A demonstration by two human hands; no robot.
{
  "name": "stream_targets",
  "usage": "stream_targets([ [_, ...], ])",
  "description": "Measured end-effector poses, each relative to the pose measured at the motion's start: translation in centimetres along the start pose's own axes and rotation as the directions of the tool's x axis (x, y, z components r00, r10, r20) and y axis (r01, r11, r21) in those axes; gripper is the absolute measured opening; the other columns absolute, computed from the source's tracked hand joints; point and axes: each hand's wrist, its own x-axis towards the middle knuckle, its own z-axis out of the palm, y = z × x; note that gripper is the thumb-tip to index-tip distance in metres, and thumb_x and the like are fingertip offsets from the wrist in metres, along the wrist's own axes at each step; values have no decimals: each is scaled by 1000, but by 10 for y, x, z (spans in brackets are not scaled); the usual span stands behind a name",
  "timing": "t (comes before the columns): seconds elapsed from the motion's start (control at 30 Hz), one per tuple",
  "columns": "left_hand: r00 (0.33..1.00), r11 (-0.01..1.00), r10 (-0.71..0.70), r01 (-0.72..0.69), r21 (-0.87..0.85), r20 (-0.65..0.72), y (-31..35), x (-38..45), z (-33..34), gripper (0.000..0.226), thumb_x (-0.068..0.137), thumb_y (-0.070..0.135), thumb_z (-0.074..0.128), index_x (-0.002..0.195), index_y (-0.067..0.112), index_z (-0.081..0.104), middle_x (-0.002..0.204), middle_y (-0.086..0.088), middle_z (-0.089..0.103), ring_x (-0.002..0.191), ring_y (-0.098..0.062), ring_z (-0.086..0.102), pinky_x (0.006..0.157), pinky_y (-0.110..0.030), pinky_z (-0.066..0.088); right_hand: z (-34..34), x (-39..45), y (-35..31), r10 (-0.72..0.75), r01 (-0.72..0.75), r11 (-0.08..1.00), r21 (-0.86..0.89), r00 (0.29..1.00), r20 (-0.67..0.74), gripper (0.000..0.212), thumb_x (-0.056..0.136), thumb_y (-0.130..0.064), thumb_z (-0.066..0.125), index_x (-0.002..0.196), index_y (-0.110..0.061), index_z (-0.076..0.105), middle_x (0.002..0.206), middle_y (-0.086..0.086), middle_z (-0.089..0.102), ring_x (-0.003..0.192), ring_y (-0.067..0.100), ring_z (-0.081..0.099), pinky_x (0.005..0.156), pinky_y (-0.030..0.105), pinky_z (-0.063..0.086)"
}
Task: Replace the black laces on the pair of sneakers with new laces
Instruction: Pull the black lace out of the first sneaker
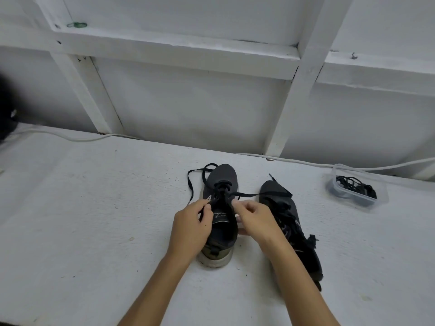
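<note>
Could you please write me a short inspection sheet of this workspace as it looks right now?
Surface: white table, rough and speckled.
Job's things: left sneaker upright, toe pointing away, its black lace partly loosened and trailing to both sides; right sneaker beside it, tipped on its side, still laced.
Clutter: clear plastic container at the right, holding coiled black laces.
Hands: left hand pinches the lace at the shoe's left eyelets; right hand pinches it at the right eyelets.
Cables: white cable along the table's back edge.
Surroundings: white wall with white framing; green loop on a ledge; dark blurred object at the left edge.
</note>
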Motion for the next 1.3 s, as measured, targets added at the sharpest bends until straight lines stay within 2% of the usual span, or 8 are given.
stream_targets([
  [0.1, 1000, 1000, 2, -2, 0, 1, -3, 0, 1, 21, 99, 21, 52, 104, 21, 72, 89, 11, 71, 85, -7, 66, 78, -36, 57, -6, 3, 3, -22, 24, 998, -50, 998, 52, 22, 100, -26, 61, 91, -12, 75, 91, 5, 77, 88, 20, 75, 77, 30, 63],
  [0.33, 1000, 1000, -19, 20, -18, 12, -7, -1, 0, 18, 99, 21, 52, 95, 20, 70, 80, 2, 70, 80, -23, 67, 75, -45, 57, -13, 5, -8, -160, 176, 984, 20, 930, -330, 11, 105, -27, 51, 101, -18, 57, 87, 4, 68, 73, 15, 71, 60, 30, 61],
  [0.6, 1000, 1000, -1, 1, -19, 1, -4, -1, 2, 19, 99, 22, 53, 97, 24, 72, 82, 12, 70, 81, -10, 66, 74, -40, 57, -1, -3, -1, -94, 89, 983, -160, 995, -20, 30, 94, -37, 68, 78, -12, 74, 76, 3, 73, 71, 13, 68, 72, 41, 61],
  [0.8, 1000, 1000, -13, 13, -19, -5, -6, -2, 1, 19, 99, 21, 53, 100, 21, 72, 83, 11, 71, 81, -12, 67, 77, -41, 58, -10, 7, -8, -84, 136, 985, 110, 920, -382, 27, 103, -28, 54, 91, -6, 63, 79, 7, 69, 62, 10, 68, 58, 25, 58],
  [1.0, 1000, 1000, 3, -3, 7, -3, -3, -1, 3, 21, 98, 23, 55, 108, 24, 73, 93, 16, 71, 89, -3, 65, 81, -37, 57, 1, -9, 0, -57, 57, 998, 4, 998, 28, 28, 98, -32, 66, 83, -10, 75, 80, 2, 74, 74, 12, 70, 70, 33, 63],
  [1.1, 1000, 1000, 6, -6, -4, -13, -5, -1, 2, 21, 98, 21, 55, 108, 22, 73, 91, 15, 71, 88, -5, 66, 80, -38, 57, 0, 2, 4, -124, 124, 992, -13, 987, -100, 26, 99, -26, 63, 77, -11, 65, 78, 8, 69, 73, 23, 69, 73, 45, 64],
  [1.23, 1000, 1000, 15, -15, -13, -13, -6, -2, 1, 21, 99, 19, 55, 108, 20, 74, 91, 13, 72, 88, -6, 66, 80, -38, 57, -3, 10, -2, -88, 174, 971, 161, 896, -435, 23, 106, -24, 49, 96, -6, 59, 83, 8, 66, 63, 6, 65, 57, 24, 57],
  [1.3, 1000, 1000, 12, -12, -10, -8, -6, -1, 1, 21, 99, 20, 54, 107, 20, 73, 90, 12, 72, 87, -8, 67, 80, -39, 58, -2, 8, 0, -93, 156, 976, 153, 929, -359, 25, 105, -30, 52, 96, -9, 64, 86, 5, 67, 68, 9, 67, 60, 27, 59],
])
